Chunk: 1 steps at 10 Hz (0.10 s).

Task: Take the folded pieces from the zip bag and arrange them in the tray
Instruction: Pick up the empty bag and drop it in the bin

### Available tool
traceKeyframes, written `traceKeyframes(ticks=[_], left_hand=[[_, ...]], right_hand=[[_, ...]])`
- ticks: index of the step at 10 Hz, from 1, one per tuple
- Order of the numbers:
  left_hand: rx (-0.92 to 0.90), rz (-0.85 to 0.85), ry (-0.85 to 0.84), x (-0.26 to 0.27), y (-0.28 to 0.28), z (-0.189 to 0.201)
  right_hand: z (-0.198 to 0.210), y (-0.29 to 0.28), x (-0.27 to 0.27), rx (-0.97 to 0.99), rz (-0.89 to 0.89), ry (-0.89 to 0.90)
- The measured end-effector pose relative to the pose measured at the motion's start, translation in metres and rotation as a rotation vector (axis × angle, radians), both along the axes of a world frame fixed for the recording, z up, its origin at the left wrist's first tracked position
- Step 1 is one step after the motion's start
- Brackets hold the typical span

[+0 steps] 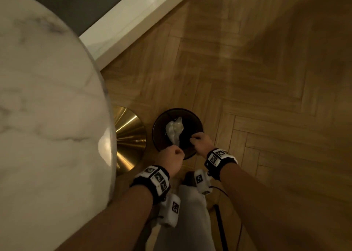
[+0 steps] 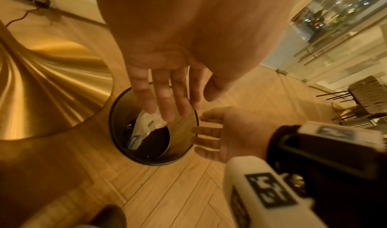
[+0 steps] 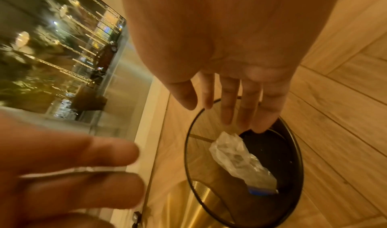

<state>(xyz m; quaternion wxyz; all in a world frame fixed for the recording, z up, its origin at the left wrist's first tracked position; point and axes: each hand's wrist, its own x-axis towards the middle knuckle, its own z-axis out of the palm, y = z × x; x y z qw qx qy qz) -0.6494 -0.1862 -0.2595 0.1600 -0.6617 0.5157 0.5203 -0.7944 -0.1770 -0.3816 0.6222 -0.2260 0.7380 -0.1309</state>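
A crumpled clear zip bag (image 1: 174, 131) with a blue strip lies inside a round black mesh bin (image 1: 153, 131) on the floor. My left hand (image 1: 171, 158) hovers over the bin's near rim. In the left wrist view its fingers (image 2: 165, 86) are straight and hold nothing, just above the bag (image 2: 146, 125). My right hand (image 1: 200, 142) hangs over the bin's right side, fingers (image 3: 240, 99) also extended and empty above the bag (image 3: 238, 158). No tray or folded pieces are in view.
A round white marble tabletop (image 1: 47, 98) fills the left, with its brass pedestal base (image 1: 129, 136) beside the bin. Herringbone wood floor (image 1: 266, 79) spreads to the right. A black cable (image 1: 221, 222) runs by my legs. Chairs (image 2: 360, 99) stand by a glass wall.
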Motion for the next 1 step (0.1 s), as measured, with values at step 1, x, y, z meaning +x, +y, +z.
traceKeyframes(ticks=[1], left_hand=[[0.017, 0.014, 0.059, -0.0153, -0.0012, 0.0232]], right_hand=[[0.0453, 0.0048, -0.0103, -0.088, 0.032, 0.037]])
